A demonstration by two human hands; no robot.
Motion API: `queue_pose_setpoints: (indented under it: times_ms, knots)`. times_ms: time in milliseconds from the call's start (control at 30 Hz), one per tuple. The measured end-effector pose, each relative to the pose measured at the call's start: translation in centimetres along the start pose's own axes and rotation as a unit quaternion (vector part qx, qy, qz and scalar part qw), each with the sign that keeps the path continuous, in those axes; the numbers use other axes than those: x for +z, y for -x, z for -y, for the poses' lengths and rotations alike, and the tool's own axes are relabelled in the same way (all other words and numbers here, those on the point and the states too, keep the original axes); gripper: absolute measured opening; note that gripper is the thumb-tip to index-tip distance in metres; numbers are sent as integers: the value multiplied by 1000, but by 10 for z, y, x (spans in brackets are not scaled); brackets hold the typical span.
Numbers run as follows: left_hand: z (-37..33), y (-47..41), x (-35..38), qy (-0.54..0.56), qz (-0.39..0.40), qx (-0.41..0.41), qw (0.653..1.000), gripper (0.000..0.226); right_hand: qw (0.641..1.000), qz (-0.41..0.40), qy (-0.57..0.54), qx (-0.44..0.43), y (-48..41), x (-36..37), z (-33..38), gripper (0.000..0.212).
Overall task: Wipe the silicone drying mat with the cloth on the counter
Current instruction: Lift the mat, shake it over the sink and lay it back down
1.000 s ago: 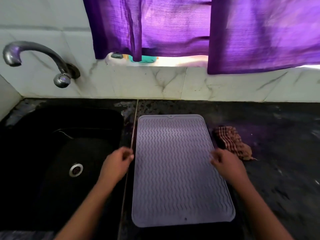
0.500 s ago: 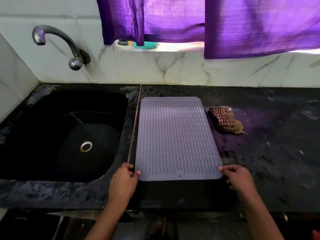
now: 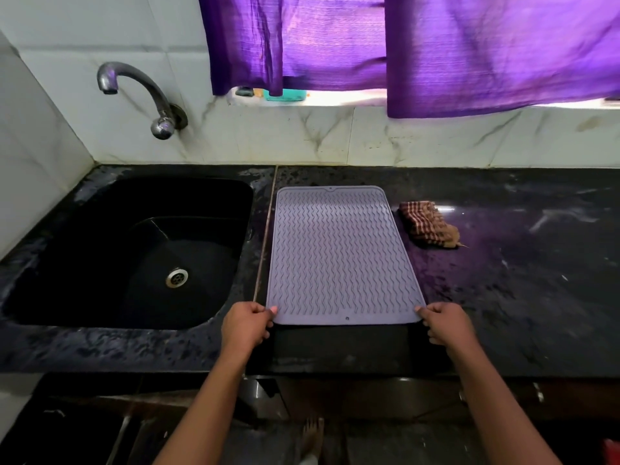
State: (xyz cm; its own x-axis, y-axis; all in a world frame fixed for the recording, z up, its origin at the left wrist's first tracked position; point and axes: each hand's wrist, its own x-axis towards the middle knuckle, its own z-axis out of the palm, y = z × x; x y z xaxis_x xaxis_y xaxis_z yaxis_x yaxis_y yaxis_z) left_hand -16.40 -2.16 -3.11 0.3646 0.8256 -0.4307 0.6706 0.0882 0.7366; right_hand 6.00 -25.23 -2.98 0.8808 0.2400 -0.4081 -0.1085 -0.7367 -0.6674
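- The left hand has its thumb on top of the near left corner of the silicone drying mat, and the other fingers are curled in at that corner. It looks like a pinch on the corner.
- The right hand does the same at the near right corner. Its thumb touches the mat's edge and the fingers are bent below it.
- The mat lies flat on the dark counter. Its long side runs away from the person, toward the wall.
- The cloth is a small checked bundle. It sits on the counter just beside the mat's right edge, up near the far end. No hand touches it.
- The black sink is just beside the mat on the left.
- No wiping has started, I think, because both hands are busy with the mat.
- The mat is soft and bendy. If one hand lets go to get the cloth, a hard rub could make the mat slide or bunch up.
- A big push to the left could send the mat's edge over the sink.
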Motion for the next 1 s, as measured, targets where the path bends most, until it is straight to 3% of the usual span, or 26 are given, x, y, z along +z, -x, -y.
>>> queue_pose_setpoints:
  times_ms: [200,467,667,800,900,1000]
  knots:
    - [8,1,-6,65,15,-22,997,27,998,34,-56,-16,11,-5,-4,22]
    - [20,17,-13,67,41,-60,995,25,998,31,31,-37,21,-4,-21,26]
    - [5,10,-17,-65,90,-72,991,24,986,39,155,-39,18,1,-16,25]
    - [-18,7,-25,-216,164,-122,955,28,963,62,261,12,10,-5,-8,29]
    - [-43,-2,-39,-436,67,-44,896,43,927,-18,376,1,0,-16,14,43]
    - [-87,-37,-35,-423,-20,107,899,47,937,-78,315,-132,-25,-21,63,49]
